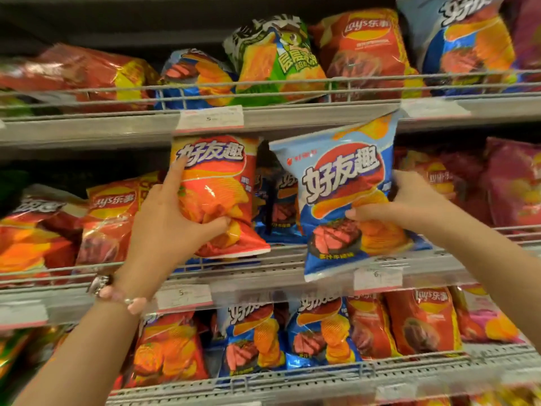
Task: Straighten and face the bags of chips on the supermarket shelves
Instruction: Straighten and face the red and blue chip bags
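Three grey metal shelves with wire front rails, stacked one above another. Taking the middle shelf (263, 271) as landmark: on it, at far left, a red bag (32, 230) slumped sideways, next a red-and-yellow Lay's bag (108, 218), then dark blue bags (275, 206) standing toward the centre, and red and maroon bags (509, 183) at far right. Along its front edge, white price labels (183, 297). Above it, on the top shelf (87, 127), a red bag lying flat (73, 71), a blue bag (193, 77), a green bag (272, 60) and an upright red Lay's bag (366, 51). Below it, on the lower shelf (322, 379), orange, blue and red bags standing in a row (319, 332).
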`<state>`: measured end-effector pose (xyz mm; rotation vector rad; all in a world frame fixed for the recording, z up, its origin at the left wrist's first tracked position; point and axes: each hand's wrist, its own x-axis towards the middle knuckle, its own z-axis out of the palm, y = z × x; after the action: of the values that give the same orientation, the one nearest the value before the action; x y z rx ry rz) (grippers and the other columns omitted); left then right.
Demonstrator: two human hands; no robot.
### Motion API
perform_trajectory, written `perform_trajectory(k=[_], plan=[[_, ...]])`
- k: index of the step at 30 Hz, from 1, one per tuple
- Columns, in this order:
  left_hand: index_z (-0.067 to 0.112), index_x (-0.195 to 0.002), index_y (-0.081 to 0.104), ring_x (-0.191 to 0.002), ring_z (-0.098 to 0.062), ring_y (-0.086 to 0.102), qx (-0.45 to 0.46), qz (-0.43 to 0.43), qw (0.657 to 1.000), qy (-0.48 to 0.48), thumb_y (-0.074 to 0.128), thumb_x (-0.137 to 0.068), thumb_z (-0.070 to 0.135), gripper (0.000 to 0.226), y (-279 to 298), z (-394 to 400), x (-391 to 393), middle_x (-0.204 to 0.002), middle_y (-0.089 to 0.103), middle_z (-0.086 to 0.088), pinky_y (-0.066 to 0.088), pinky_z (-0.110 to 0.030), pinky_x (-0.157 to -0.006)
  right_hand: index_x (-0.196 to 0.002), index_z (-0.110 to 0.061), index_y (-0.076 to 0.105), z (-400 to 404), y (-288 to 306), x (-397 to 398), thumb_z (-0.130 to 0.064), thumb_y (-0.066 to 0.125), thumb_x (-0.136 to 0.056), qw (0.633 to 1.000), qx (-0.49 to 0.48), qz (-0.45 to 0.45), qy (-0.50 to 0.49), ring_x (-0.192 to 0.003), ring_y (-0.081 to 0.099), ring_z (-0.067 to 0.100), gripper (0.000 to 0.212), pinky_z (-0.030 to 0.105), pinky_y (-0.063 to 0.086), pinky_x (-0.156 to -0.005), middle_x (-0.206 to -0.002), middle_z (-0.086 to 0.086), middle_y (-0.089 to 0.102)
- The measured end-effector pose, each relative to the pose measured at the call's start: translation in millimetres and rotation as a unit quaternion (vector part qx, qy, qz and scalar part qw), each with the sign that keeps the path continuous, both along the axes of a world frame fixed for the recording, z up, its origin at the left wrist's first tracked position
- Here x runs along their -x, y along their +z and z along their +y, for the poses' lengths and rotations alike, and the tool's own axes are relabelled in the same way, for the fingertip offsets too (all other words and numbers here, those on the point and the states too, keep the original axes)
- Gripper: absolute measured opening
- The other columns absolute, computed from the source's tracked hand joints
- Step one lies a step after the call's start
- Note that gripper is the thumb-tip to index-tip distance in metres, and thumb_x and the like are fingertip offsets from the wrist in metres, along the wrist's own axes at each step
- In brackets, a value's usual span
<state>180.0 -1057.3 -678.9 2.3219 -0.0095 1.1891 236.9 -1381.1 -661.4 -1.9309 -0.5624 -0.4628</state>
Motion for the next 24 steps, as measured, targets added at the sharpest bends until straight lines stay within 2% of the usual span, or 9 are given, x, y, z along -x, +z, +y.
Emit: perform_trajectory(k=[3,6,9,11,14,18,21,22,24], plan=[[0.044,-0.146,0.019,-0.116,-0.031,0.052,0.014,-0.011,1.0,-0.005,0.078,-0.052,0.058,0.112,-8,11,10,-0.132,0.05,-0.009,0.046,-0.047,-0.095,-0.092,-0.02,0.068,18,-1,-3,-0.014,0.085,-0.063,0.997,0.009,0.068,0.039,-0.066,0.069,0.002,0.035,0.014,0.051,-0.052,-0.073,-0.014,0.073],[0.043,-0.146,0.021,-0.116,-0.03,0.052,0.02,-0.018,1.0,-0.014,0.082,-0.053,0.053,0.112,-19,16,12,-0.13,0.05,-0.009,0.046,-0.045,-0.095,-0.1,-0.016,0.068,35,2,-11,-0.018,0.086,-0.061,0.994,-0.026,0.105,0.028,-0.076,0.072,0.018,0.042,0.033,0.058,-0.069,-0.085,0.001,0.075],[0.038,-0.148,0.022,-0.119,-0.029,0.049,0.028,-0.026,0.999,-0.016,0.082,-0.055,0.051,0.112,-28,16,10,-0.131,0.048,-0.009,0.04,-0.038,-0.092,-0.113,-0.009,0.062,57,6,-28,-0.011,0.086,-0.062,0.989,-0.112,0.096,0.018,-0.088,0.069,0.025,0.056,0.039,0.056,-0.079,-0.1,0.009,0.072],[0.038,-0.148,0.022,-0.12,-0.027,0.048,0.051,-0.038,0.998,-0.022,0.082,-0.055,0.051,0.112,-34,15,9,-0.133,0.047,-0.007,0.039,-0.037,-0.093,-0.106,-0.014,0.062,70,6,-40,-0.01,0.086,-0.063,0.983,-0.161,0.081,0.02,-0.093,0.068,0.025,0.05,0.041,0.056,-0.084,-0.102,0.009,0.071],[0.039,-0.148,0.021,-0.119,-0.023,0.048,0.06,-0.041,0.997,-0.036,0.083,-0.055,0.049,0.112,-35,12,8,-0.132,0.047,-0.004,0.04,-0.036,-0.093,-0.09,-0.025,0.055,82,1,-60,-0.012,0.086,-0.063,0.983,-0.173,0.062,-0.006,-0.088,0.066,0.018,0.043,0.034,0.054,-0.078,-0.096,0.001,0.069],[0.039,-0.149,0.019,-0.122,-0.023,0.047,0.061,-0.029,0.997,-0.044,0.084,-0.057,0.049,0.112,-33,11,6,-0.137,0.044,-0.003,0.044,-0.041,-0.097,-0.095,-0.026,0.056,90,-10,-77,-0.021,0.085,-0.067,0.99,-0.057,0.125,-0.011,-0.089,0.066,0.019,0.04,0.034,0.055,-0.078,-0.099,0.001,0.068],[0.039,-0.149,0.019,-0.121,-0.019,0.045,0.06,-0.029,0.997,-0.047,0.083,-0.058,0.05,0.112,-33,9,5,-0.138,0.043,-0.001,0.04,-0.032,-0.091,-0.089,-0.029,0.055,92,-17,-77,-0.027,0.083,-0.07,0.99,-0.041,0.136,0.007,-0.077,0.064,0.007,0.034,0.018,0.051,-0.054,-0.089,-0.008,0.065],[0.039,-0.148,0.019,-0.119,-0.016,0.044,0.065,-0.03,0.996,-0.052,0.084,-0.058,0.049,0.112,-33,9,5,-0.136,0.042,0.0,0.038,-0.03,-0.09,-0.092,-0.029,0.054,93,-18,-76,-0.03,0.082,-0.071,0.99,-0.031,0.136,0.01,-0.076,0.061,0.004,0.035,0.016,0.048,-0.053,-0.087,-0.012,0.063],[0.04,-0.148,0.02,-0.113,-0.008,0.04,0.076,-0.031,0.995,-0.062,0.084,-0.058,0.047,0.111,-33,7,4,-0.131,0.041,0.005,0.037,-0.028,-0.09,-0.111,-0.025,0.05,95,-24,-73,-0.032,0.079,-0.074,0.991,-0.013,0.137,0.006,-0.082,0.058,0.003,0.047,0.018,0.048,-0.065,-0.095,-0.012,0.061]])
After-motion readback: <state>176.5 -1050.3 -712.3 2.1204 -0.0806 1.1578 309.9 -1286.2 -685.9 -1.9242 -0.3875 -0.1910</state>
